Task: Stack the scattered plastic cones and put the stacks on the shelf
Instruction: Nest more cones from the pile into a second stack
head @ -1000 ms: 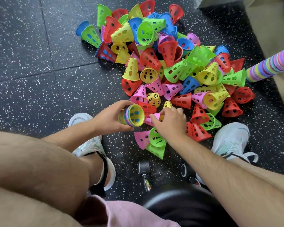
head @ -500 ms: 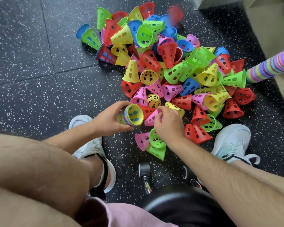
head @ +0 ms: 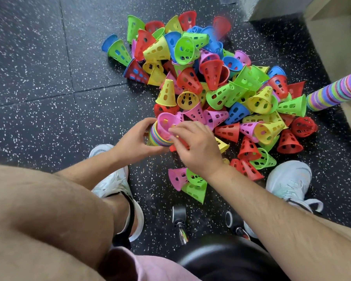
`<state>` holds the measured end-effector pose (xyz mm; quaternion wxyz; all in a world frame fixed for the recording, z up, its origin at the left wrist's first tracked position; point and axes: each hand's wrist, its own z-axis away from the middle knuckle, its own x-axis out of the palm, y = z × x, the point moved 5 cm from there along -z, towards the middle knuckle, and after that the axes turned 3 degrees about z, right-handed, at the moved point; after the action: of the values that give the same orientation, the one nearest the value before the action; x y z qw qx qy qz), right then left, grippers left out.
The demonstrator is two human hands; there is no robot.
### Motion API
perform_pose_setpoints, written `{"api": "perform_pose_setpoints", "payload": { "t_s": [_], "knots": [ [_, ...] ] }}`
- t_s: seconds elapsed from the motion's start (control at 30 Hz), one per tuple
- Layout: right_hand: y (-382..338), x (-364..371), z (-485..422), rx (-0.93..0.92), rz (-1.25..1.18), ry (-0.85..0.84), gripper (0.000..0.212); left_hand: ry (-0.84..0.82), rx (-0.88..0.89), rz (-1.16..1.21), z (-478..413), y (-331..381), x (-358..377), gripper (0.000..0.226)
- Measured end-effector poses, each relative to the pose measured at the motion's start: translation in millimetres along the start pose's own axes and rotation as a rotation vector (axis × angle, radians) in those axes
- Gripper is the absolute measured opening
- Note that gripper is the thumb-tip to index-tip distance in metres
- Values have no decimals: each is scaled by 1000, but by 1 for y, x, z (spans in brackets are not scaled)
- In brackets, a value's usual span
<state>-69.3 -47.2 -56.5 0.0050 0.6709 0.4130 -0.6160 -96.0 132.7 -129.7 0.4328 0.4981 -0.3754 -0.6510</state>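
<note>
Speckled black floor bears perforated cones in 5 bright colours.

white shoes on speckled floor, beside what seems a black stool.

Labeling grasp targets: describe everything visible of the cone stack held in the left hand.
The stack is nested plastic cones, their rims showing as thin bands of yellow, blue, green, purple and orange. It is tilted, open end up toward the camera. The left hand grips its side. A perforated pink cone protrudes from its mouth, the right hand pinching that cone's rim.
</note>
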Motion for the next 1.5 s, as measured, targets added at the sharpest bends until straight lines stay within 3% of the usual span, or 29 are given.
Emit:
{"api": "perform_pose_setpoints", "payload": {
  "t_s": [0.13,0.33,0.43,0.6,0.7,0.93,1.0,1.1,1.3,1.37,1.43,1.5],
  "knots": [
    [12,11,7,99,-85,-43,20,30,-17,-3,3,-3,-6,71],
    [31,39,9,85,257,-413,35,34,-42,-14,13,-13,-9,72],
    [33,53,13,51,390,-503,34,43,-50,-21,18,-17,-12,72],
    [31,62,15,39,463,-481,14,56,-61,-16,24,-26,-18,71],
    [28,54,11,61,314,-402,16,59,-69,-2,25,-27,-20,71],
    [23,19,-4,90,-2,36,17,73,-54,14,25,-23,-21,69],
    [18,14,-7,95,-102,92,17,63,-44,6,24,-21,-21,70],
    [6,17,-9,77,-201,60,17,49,-30,-16,22,-18,-20,74],
    [2,40,5,32,-139,-232,28,21,-38,-31,22,-17,-16,76],
    [8,42,13,55,-141,-229,33,-3,-29,-72,24,-16,-16,76],
    [17,39,19,103,-135,-196,28,-53,-35,-116,26,-16,-16,76],
    [25,41,27,59,-65,-264,21,-125,-41,-170,28,-17,-14,77]
  ]
}}
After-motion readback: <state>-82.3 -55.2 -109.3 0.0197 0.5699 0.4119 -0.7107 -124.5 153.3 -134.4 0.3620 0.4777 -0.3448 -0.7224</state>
